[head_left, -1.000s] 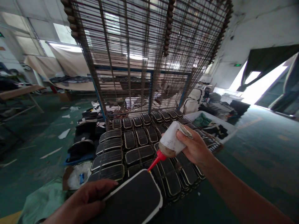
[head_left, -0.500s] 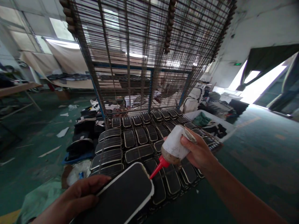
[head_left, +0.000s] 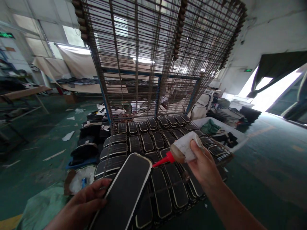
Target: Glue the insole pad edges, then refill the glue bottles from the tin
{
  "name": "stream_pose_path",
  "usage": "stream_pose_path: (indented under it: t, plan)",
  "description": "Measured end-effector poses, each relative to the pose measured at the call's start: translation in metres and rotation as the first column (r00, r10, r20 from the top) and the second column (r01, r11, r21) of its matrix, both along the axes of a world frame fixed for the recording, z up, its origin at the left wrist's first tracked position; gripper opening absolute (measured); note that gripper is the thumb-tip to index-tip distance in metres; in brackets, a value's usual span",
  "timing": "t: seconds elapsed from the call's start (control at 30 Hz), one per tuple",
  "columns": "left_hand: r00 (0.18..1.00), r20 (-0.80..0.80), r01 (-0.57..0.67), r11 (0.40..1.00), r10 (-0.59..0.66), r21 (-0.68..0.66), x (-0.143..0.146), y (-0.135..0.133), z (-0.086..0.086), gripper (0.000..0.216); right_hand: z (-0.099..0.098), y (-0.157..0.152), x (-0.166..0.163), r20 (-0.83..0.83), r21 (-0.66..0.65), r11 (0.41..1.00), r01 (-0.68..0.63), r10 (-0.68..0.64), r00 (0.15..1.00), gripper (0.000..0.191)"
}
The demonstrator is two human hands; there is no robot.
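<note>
My left hand (head_left: pixel 87 203) grips the left edge of a black rounded panel (head_left: pixel 127 188), thumb on top and fingers at the side. A pale line of glue follows the panel's rim; its near end runs out of view. In my right hand (head_left: pixel 202 161) is a white glue bottle (head_left: pixel 183 147), tilted nozzle-down to the left, with brownish contents near its neck. Its red nozzle (head_left: pixel 164 159) has its tip at the panel's upper right corner, on or just by the rim. Behind it, similar black panels (head_left: pixel 159 191) with pale rims lie in rows on a wire rack.
The upper part of the wire rack (head_left: pixel 144 48) rises tilted before me on a blue frame. A white bin (head_left: pixel 240 140) with cloth stands at right. Black pieces (head_left: pixel 85 147) are stacked at left, near a green sack (head_left: pixel 43 207). Scraps litter the green floor.
The panel has turned so that its far end points more away from me. My right hand and the bottle have moved slightly right, the bottle now lying flatter, its nozzle tip higher.
</note>
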State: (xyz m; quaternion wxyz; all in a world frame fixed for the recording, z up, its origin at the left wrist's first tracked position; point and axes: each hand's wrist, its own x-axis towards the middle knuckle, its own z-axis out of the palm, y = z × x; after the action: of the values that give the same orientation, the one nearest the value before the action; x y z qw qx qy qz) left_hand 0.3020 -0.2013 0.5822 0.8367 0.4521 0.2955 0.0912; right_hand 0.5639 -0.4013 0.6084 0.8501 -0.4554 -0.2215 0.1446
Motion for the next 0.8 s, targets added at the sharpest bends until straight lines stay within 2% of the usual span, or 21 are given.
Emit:
stream_pose_path:
  t: [0.2, 0.47, 0.8]
  plan:
    - [1.000, 0.029, 0.012, 1.000, -0.011, -0.028, -0.002, -0.001, -0.009, 0.036, -0.007, 0.015, -0.001, -0.040, 0.051, 0.997, 0.058, -0.056, 0.998, 0.021]
    - [1.000, 0.012, -0.027, 0.999, 0.028, -0.045, -0.004, -0.002, 0.000, 0.036, -0.016, 0.023, -0.016, -0.064, 0.035, 0.999, 0.038, -0.036, 0.997, 0.023]
    - [0.995, 0.042, -0.083, 0.995, 0.085, -0.057, -0.010, -0.001, 0.004, 0.036, -0.027, 0.024, -0.046, -0.029, -0.056, 0.998, -0.023, 0.022, 0.999, 0.031]
